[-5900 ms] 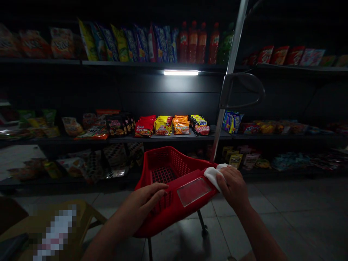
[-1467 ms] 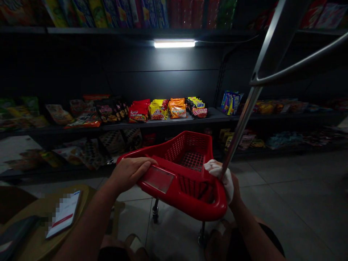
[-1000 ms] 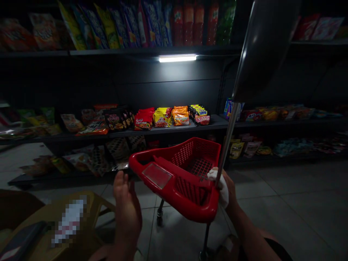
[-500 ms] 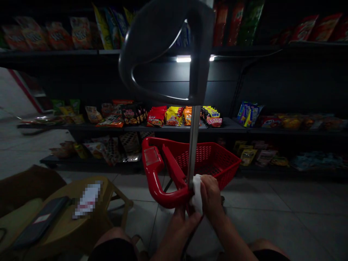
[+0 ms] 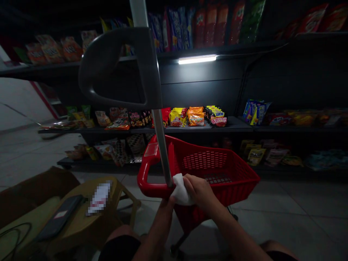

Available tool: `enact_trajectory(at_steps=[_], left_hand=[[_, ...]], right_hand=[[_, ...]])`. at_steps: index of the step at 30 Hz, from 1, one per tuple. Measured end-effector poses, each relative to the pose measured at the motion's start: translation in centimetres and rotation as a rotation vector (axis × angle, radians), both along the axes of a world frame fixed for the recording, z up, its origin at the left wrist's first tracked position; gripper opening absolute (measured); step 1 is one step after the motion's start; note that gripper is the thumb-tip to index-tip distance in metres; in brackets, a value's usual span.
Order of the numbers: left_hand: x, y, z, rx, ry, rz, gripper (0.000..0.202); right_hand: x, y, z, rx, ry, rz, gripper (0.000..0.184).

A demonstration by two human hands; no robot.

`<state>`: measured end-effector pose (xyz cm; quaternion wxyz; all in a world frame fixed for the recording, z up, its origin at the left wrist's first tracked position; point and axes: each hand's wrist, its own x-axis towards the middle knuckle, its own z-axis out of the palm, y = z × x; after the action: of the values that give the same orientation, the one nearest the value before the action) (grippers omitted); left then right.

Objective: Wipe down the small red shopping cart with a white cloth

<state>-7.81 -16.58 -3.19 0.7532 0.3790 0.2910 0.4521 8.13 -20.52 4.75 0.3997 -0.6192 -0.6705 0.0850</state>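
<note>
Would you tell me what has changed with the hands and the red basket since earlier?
The red basket has rotated, its metal pole swinging from right of view to left. The left hand left the rim for the pole's foot, joining the right hand and its white cloth there. The snack shelves stayed unchanged.

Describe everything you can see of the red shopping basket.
The red shopping basket is moulded plastic, with perforated walls and a grid floor, standing on a wheeled frame over the tiled floor. Its rounded handle at the near end carries a clear panel, and a metal pole rises there. The left hand and right hand, holding a white cloth, are at that end.
</note>
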Motion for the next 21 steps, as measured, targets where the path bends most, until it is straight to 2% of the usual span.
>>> enact_trajectory(at_steps=[3,5,8,9,11,13,14,17,19,21], left_hand=[[-0.4,2.0,-0.6,-0.028,-0.132,-0.084,0.078],[-0.4,3.3,-0.8,-0.031,-0.155,-0.091,0.081],[-0.1,5.0,-0.5,-0.031,-0.155,-0.081,0.083],[0.0,5.6,-0.3,-0.036,-0.157,-0.077,0.083],[0.1,6.6,0.0,-0.051,-0.156,-0.07,0.083],[0.2,7.4,0.4,-0.057,-0.15,-0.054,0.085],[0.3,7.8,0.5,-0.054,-0.145,-0.041,0.087],[0.3,8.7,0.7,-0.055,-0.121,0.006,0.089],[0.2,9.0,0.6,-0.063,-0.106,0.023,0.088],[0.1,9.2,0.5,-0.063,-0.092,0.02,0.089]], right_hand=[[-0.1,1.2,0.4,-0.062,0.051,0.045,0.038],[-0.2,2.1,0.3,-0.074,0.116,0.108,0.039],[0.9,3.8,-0.6,-0.037,0.371,0.152,0.045],[1.9,4.2,-1.0,-0.001,0.5,0.114,0.047],[5.0,4.9,-1.8,0.085,0.734,-0.048,0.053],[9.4,5.1,-2.4,0.108,0.821,-0.218,0.057],[11.7,5.1,-2.6,0.07,0.806,-0.283,0.056],[17.3,4.6,-3.2,-0.178,0.719,-0.426,0.048],[18.6,3.9,-3.9,-0.301,0.702,-0.463,0.043],[18.1,3.0,-5.0,-0.289,0.725,-0.43,0.039]])
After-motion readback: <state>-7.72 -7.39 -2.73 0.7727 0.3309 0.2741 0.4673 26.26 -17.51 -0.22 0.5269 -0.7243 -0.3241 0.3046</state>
